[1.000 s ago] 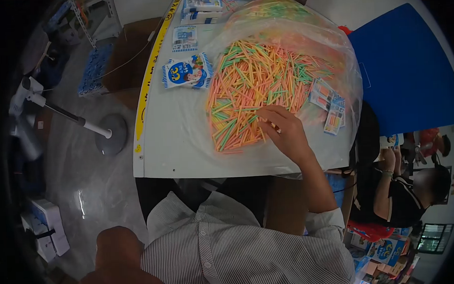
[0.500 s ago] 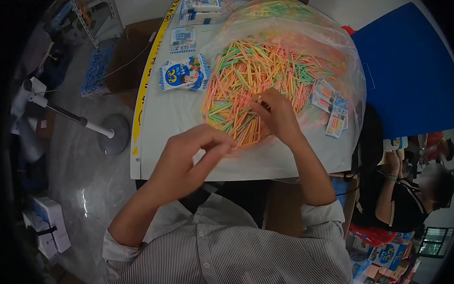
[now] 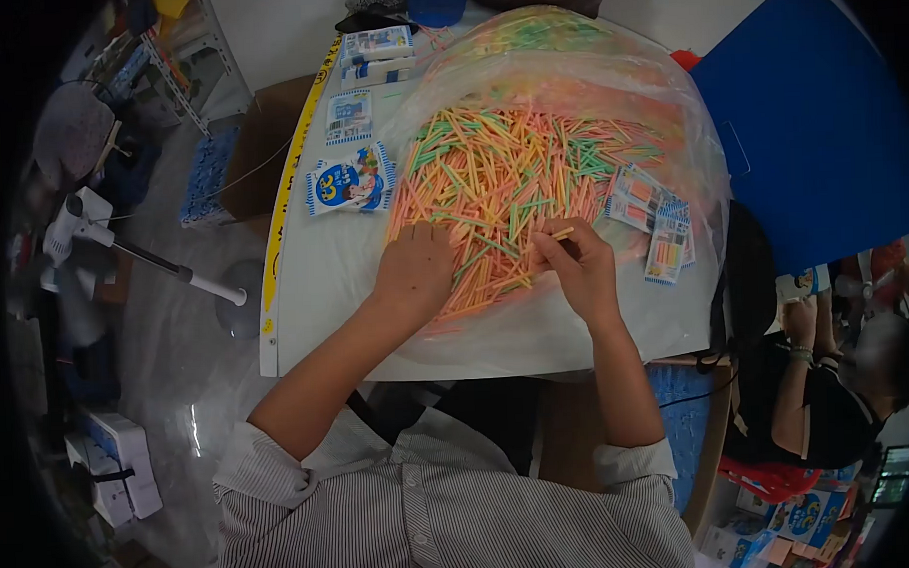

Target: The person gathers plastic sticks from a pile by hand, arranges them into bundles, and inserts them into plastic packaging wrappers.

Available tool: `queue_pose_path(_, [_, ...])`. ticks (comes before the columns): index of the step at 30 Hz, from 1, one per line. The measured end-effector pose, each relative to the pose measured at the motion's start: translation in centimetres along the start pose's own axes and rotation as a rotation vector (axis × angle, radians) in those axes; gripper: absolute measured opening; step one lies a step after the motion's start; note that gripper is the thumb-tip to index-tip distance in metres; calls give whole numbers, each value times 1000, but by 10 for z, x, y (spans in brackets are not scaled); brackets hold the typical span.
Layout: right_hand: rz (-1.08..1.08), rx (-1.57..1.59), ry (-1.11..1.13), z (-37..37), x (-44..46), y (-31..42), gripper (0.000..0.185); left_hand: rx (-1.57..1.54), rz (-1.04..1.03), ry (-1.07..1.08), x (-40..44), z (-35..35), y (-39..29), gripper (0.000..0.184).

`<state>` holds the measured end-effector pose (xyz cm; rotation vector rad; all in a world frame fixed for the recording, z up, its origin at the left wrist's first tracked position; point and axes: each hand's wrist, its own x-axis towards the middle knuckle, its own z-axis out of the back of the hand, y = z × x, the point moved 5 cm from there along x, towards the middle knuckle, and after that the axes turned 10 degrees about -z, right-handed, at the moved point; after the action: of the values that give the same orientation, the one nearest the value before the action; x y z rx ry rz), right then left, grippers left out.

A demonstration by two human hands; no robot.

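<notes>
A large heap of thin pastel sticks [image 3: 511, 172], pink, yellow, orange and green, spills from a clear plastic bag [image 3: 705, 145] on the white table. My left hand [image 3: 419, 270] lies over the heap's left front part, knuckles up, with its fingertips hidden among the sticks. At the heap's right front, my right hand [image 3: 582, 275] is closed in a pinch on a short yellow stick [image 3: 563, 233] between thumb and fingers. Two small printed packets [image 3: 665, 247] rest on the bag just right of that hand. A blue and white packet [image 3: 351, 179] lies left of the heap.
More packets [image 3: 350, 117] and stacked packs [image 3: 376, 54] line the table's left side. A blue board [image 3: 814, 121] stands at the right. Another person [image 3: 804, 392] works at the lower right. A stand with a round base [image 3: 238, 297] is on the floor at left.
My left hand has moved forward onto the sticks and turned knuckles up. My right hand has drawn back toward me and shifted slightly right, with a yellow stick now showing in its pinch.
</notes>
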<state>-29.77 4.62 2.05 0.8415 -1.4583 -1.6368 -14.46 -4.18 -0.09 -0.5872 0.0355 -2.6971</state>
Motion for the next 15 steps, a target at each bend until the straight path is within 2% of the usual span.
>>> queue_pose_path(2, [35, -66, -20, 3, -1, -1, 8, -85, 27, 167, 8, -1, 8, 12])
queue_pose_path(3, [46, -61, -23, 4, -1, 0, 8, -75, 21, 161, 15, 6, 13, 12])
queue_pose_path(5, [31, 1, 2, 3, 0, 2, 9, -411, 194, 368, 28, 10, 27, 12])
queue_pose_path(6, [45, 6, 2, 1, 0, 4, 9, -399, 190, 360, 32, 11, 33, 12])
queue_pose_path(8, [41, 28, 39, -6, 3, 4, 10, -1154, 514, 182, 34, 4, 46, 21])
queue_pose_path(9, [55, 33, 39, -10, 5, 5, 10, -1143, 507, 175, 36, 4, 48, 21])
queue_pose_path(11, [34, 88, 89, -20, 8, 5, 9, -1465, 652, 92, 37, 4, 47, 27])
queue_pose_path(15, [-47, 120, 75, -31, 13, 8, 8, -1504, 573, 61, 39, 12, 37, 26])
